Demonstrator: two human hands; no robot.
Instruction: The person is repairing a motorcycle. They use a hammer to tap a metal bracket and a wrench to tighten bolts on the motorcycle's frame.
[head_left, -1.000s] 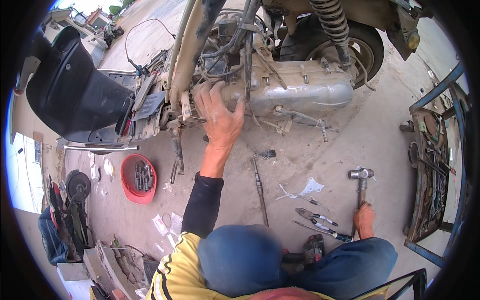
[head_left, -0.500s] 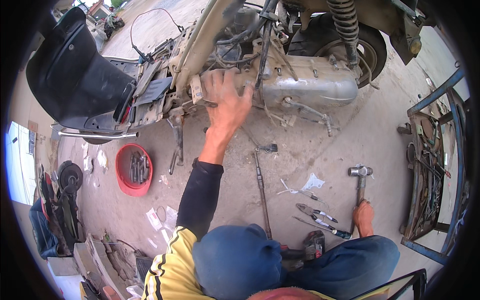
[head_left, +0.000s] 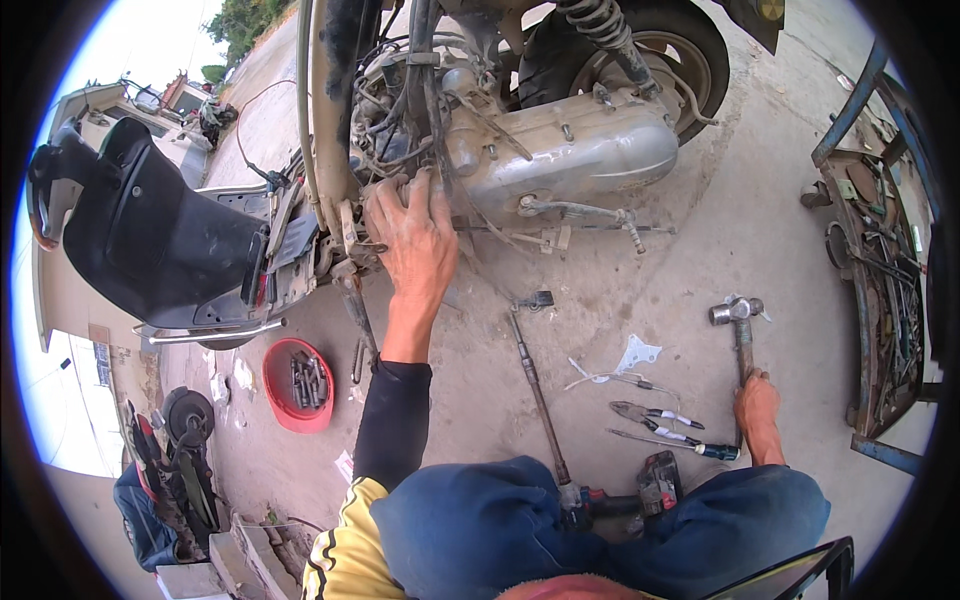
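Note:
My left hand (head_left: 410, 235) reaches into the underside of a dusty scooter engine (head_left: 565, 145) beside the frame tube (head_left: 330, 130), fingers curled among hoses (head_left: 430, 110); what they grip is hidden. My right hand (head_left: 757, 410), lower right, is closed round the handle of a ball-peen hammer (head_left: 733, 311), its head lying over the concrete. Left of it lie pliers (head_left: 632, 412), a screwdriver (head_left: 716, 451) and a white gasket-like piece (head_left: 637, 355). A long extension bar (head_left: 532, 380) runs to a cordless power tool (head_left: 660, 485) between my knees.
A red hard hat (head_left: 290, 410) holding several sockets sits at left, below the scooter's black body panel (head_left: 150, 225). A metal tool cart (head_left: 865, 250) stands at right, the rear wheel (head_left: 700, 80) at top. Removed parts and rubble (head_left: 230, 560) lie lower left.
The view has shifted, showing more sky at upper left. My left hand has moved slightly at the engine, fingers still curled. My right hand stays on the hammer.

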